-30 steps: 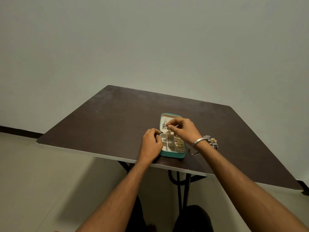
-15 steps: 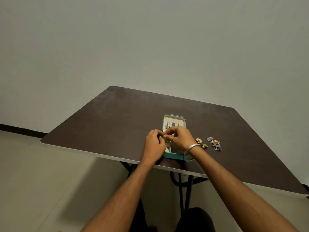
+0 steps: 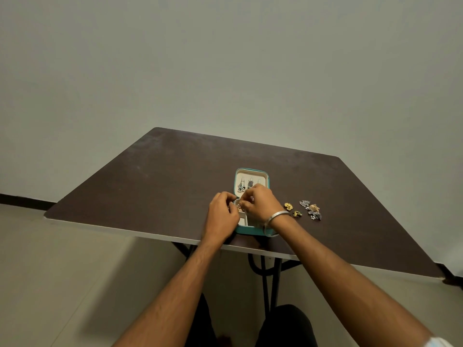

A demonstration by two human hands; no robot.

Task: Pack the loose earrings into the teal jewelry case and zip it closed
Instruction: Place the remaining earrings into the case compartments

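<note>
The teal jewelry case (image 3: 251, 170) lies open near the table's front edge, with drop earrings (image 3: 246, 184) hanging in its cream lid. Both hands meet over the case's near tray. My left hand (image 3: 222, 213) and my right hand (image 3: 261, 206) pinch a small gold earring (image 3: 240, 207) between their fingertips, just above the compartments. Most of the tray is hidden under the hands. Loose earrings lie on the table right of the case: a gold one (image 3: 288, 206), a green-gold one (image 3: 297, 213), and a cluster of silver and gold pieces (image 3: 311, 209).
The dark brown table (image 3: 162, 181) has a pale front edge (image 3: 140, 232) close to my wrists. A silver bangle (image 3: 277, 217) circles my right wrist. A plain wall stands behind the table, and black table legs (image 3: 265, 276) show below.
My right hand came back from the lid toward the near tray and met the left hand. The loose earrings to the right, hidden by my wrist before, are uncovered.
</note>
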